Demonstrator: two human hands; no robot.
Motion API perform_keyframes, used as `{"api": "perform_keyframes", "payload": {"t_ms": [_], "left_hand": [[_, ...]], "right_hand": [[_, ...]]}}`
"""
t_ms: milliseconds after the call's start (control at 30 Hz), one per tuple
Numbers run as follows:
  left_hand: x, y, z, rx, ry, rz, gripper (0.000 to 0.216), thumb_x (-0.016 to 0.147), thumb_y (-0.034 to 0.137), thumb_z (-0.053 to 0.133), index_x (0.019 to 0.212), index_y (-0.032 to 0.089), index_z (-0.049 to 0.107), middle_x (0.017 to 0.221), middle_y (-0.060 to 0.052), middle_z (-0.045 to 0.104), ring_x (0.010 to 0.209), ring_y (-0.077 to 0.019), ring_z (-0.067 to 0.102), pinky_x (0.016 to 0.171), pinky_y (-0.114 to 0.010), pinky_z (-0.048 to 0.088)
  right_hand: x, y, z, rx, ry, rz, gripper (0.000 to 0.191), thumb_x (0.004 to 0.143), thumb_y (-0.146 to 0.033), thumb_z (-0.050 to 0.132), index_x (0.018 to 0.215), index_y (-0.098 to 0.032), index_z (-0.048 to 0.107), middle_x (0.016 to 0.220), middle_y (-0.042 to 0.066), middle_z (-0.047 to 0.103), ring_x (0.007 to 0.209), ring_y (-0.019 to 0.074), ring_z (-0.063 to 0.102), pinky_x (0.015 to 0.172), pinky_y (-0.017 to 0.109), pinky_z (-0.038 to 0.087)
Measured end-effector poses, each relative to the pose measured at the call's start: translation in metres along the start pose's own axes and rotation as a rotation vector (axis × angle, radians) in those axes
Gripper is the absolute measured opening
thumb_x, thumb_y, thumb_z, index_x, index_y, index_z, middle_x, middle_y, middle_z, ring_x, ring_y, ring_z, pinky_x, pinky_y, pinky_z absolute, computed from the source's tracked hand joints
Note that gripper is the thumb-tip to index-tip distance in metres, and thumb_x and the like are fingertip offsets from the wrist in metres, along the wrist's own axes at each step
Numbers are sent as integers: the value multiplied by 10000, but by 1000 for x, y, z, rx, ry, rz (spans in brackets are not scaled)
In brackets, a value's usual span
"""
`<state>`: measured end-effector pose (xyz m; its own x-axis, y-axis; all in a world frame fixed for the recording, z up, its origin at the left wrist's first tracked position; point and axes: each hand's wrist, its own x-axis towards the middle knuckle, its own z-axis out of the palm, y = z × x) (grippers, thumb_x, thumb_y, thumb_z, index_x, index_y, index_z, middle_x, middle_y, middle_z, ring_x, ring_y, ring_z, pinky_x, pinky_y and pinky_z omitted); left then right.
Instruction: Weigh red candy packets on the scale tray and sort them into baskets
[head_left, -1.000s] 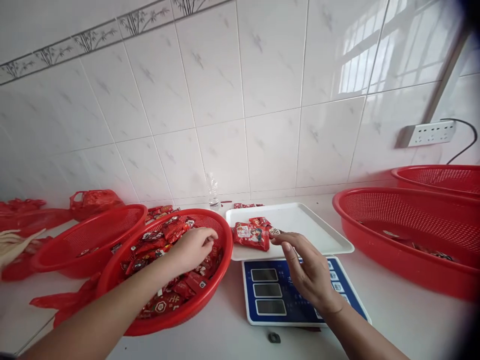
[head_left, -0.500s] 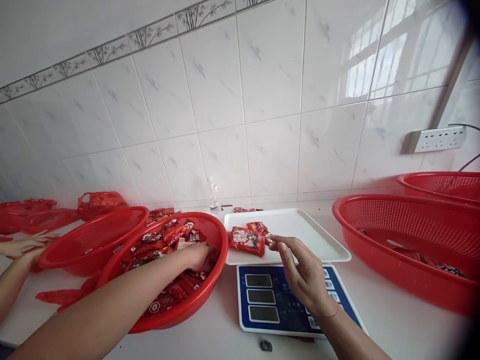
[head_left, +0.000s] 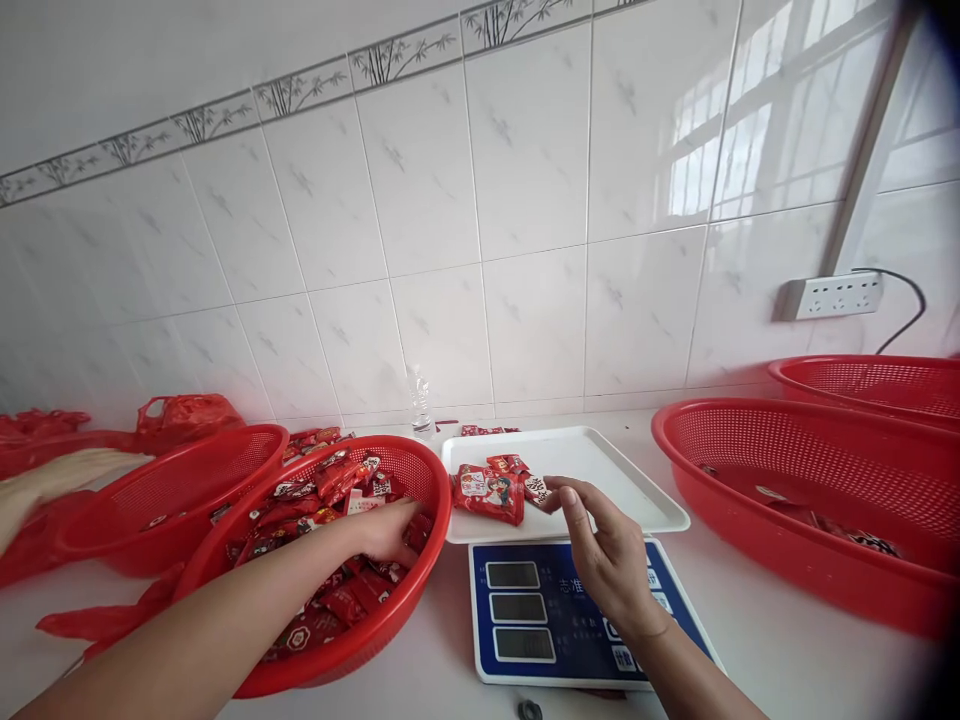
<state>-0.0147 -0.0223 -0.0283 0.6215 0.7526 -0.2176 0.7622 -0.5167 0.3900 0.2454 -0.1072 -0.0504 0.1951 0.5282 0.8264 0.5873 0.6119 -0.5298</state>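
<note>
My left hand reaches into a red perforated basket filled with small red snack packets. Its fingers are hidden among the packets, so I cannot see whether they grip one. My right hand hovers above the blue keypad panel of a weighing scale, thumb and fingers apart and loosely bent, with nothing in it. Just beyond its fingertips a white tray carries a larger red packet and a few small packets, one with black-and-white print.
At left, a co-worker's blurred arm is beside another red basket and red plastic bags. Two more red baskets stand at right, the nearer basket holding several packets. A clear bottle stands near the tiled wall, below a power strip.
My view has shifted slightly. My left hand still digs in the basket, and my right hand stays above the scale. The co-worker's arm has moved over the far-left bags.
</note>
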Motion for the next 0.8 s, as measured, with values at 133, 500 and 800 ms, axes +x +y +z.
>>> {"api": "perform_keyframes", "payload": {"t_ms": [133, 500, 800], "left_hand": [[-1, 1, 2, 3, -43, -38, 204, 630, 159, 613, 834, 167, 623, 899, -33, 677, 825, -216, 625, 662, -242, 464], [-9, 24, 9, -541, 120, -308, 279, 657, 103, 548, 923, 183, 531, 875, -35, 683, 800, -198, 644, 679, -275, 501], [-15, 43, -4, -991, 160, -325, 344, 796, 512, 549, 902, 188, 499, 749, -11, 635, 621, -137, 605, 563, -258, 498]], "right_hand": [[0, 1, 2, -3, -7, 19, 318, 931, -361, 380, 897, -200, 651, 715, 44, 677, 772, 183, 663, 648, 267, 506], [1, 1, 1, 4, -9, 39, 333, 930, -379, 379, 898, -197, 655, 704, 42, 671, 747, 182, 661, 631, 264, 505], [0, -2, 2, 42, -20, 38, 320, 924, -371, 389, 821, -200, 639, 683, 29, 661, 712, 171, 652, 606, 250, 498]]}}
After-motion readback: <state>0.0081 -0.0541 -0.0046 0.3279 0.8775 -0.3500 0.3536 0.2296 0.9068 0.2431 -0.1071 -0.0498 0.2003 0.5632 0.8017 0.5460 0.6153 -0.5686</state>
